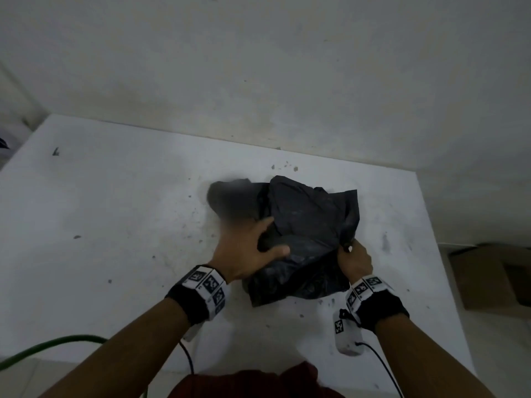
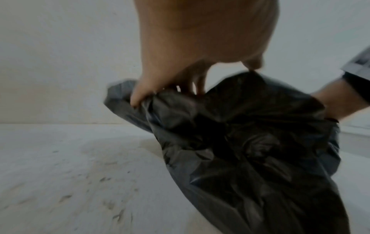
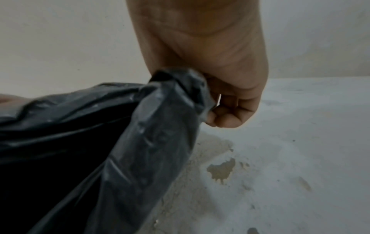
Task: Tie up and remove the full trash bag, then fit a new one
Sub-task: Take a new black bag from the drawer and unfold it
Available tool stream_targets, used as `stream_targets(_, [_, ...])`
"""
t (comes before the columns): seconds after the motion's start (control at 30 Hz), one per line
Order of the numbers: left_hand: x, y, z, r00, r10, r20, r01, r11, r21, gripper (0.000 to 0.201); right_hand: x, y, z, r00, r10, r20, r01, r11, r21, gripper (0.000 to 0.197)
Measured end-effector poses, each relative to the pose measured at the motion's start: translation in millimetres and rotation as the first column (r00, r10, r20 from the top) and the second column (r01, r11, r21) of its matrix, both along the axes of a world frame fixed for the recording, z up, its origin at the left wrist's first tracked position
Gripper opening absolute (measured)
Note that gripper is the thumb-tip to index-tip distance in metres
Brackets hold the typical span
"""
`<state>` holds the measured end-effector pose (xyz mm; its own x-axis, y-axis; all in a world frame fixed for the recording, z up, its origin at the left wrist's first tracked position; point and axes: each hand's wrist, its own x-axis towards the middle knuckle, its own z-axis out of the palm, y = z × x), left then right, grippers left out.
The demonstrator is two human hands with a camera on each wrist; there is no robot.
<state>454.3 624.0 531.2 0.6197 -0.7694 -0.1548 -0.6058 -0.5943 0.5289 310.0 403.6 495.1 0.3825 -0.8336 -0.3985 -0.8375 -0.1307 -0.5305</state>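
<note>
- The bag (image 1: pixel 310 225), black and crinkled, sits on the table (image 1: pixel 115 211), towards its far right part, near the wall (image 1: pixel 258 67).
- It looks bulky, so I take it for the full one; no bin shows in any view, so it seems to be out of the bin already.
- The left hand (image 1: pixel 255 254) is on the bag's near left side, its fingers (image 2: pixel 140 95) curled into a gathered fold of plastic, as the left wrist view shows.
- A blurred dark flap of the bag sticks out to the left beyond that hand; the blur hides its shape.
- The right hand (image 1: pixel 355 259) grips the bag's right edge, fingers closed tight round a twisted bunch of plastic; the right wrist view shows the bunch coming out of the fist.
- The two gathered parts are well apart, and I see no knot anywhere.
- So my reading is that the tying is under way: the mouth is being bunched from both sides, but the ends are not yet crossed or knotted.
- Left to do, as far as I can judge: the knot, carrying the bag off, and fitting a new one.
- No fresh bag shows here.
- The table is stained and speckled with dirt round the bag.
- A cardboard box (image 1: pixel 494 277) lies on the floor to the right of the table.
</note>
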Motion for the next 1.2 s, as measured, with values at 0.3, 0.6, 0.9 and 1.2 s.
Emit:
stream_targets(0.3, [-1.3,12.8,-39.6,0.985,0.143,0.095,-0.141,0.990,-0.028,0.064,-17.0,-2.8,4.3,0.997,-0.069,0.020,0.068,0.996,0.060,0.037])
stream_targets(0.6, [25.5,54.2,-32.0,0.868,0.497,0.021,-0.491,0.862,-0.129,0.068,-5.5,4.3,8.4,0.996,0.003,-0.088,-0.012,0.995,-0.099,0.088])
stream_targets(0.9, [26.7,15.0,-23.5,0.961,0.272,-0.051,-0.269,0.961,0.060,0.094,16.2,53.3,-9.3,0.630,0.748,-0.209,-0.765,0.644,0.003,0.064])
stream_targets(1.2, [25.8,54.7,-53.7,0.667,0.731,-0.142,-0.722,0.682,0.119,0.039,-21.2,12.6,-12.1,0.641,0.573,-0.511,-0.546,0.808,0.221,0.072])
